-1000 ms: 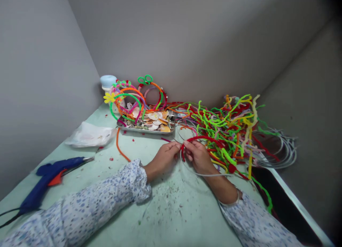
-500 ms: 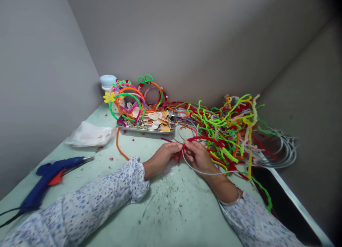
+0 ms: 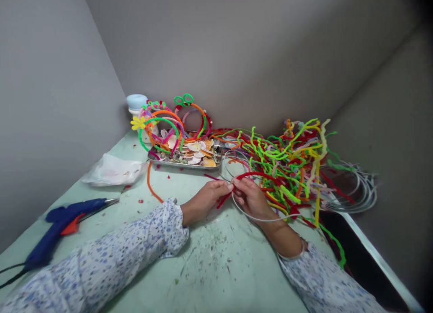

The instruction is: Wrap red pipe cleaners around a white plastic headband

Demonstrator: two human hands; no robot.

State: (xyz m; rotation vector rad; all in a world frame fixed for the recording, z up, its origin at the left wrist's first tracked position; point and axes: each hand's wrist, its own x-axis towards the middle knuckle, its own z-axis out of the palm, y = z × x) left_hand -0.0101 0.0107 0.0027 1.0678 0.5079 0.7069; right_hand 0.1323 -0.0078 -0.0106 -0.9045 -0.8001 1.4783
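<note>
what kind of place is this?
Likely a small handicraft workspace: a blue glue gun on a stained green tabletop, a heap of coloured pipe cleaners, and a metal tray of shells.

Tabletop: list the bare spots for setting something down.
Bare but speckled: tabletop between left sleeve and right sleeve. Smaller, with red scraps: between glue gun and orange pipe cleaner. Crowded: pipe-cleaner pile at right, shell tray behind.
</note>
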